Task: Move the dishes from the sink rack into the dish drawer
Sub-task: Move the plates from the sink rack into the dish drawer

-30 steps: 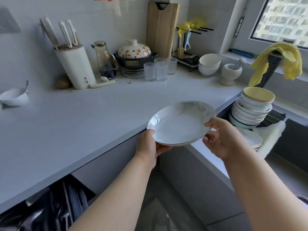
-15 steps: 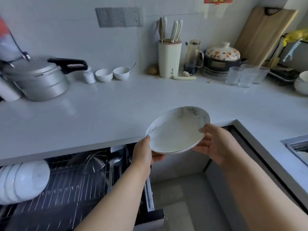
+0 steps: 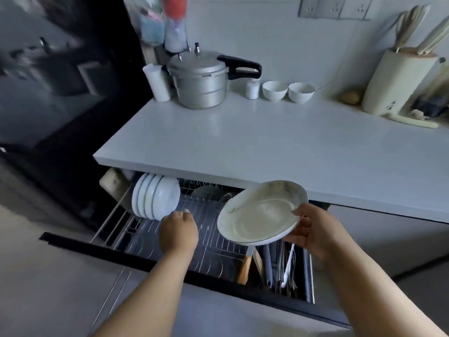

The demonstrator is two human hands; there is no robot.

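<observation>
The right hand (image 3: 313, 233) grips the round white marbled plate (image 3: 261, 211) at its 4 o'clock rim. The left hand (image 3: 178, 231), fingers curled, touches the upright white plates (image 3: 155, 199) in the wire drawer rack (image 3: 218, 254); its fingertips are hidden.

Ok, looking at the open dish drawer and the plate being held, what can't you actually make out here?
All from the head view:
- Drawer rack slots under the plate: hidden by the plate and the right hand.
- Left hand fingertips: curled under, so contact with the stacked plates is unclear.
- Utensils in the side compartment: too dark and crowded to identify.
- Upper left of the kitchen: blurred.
- Knife block: handle tops cut by the frame edge.
</observation>
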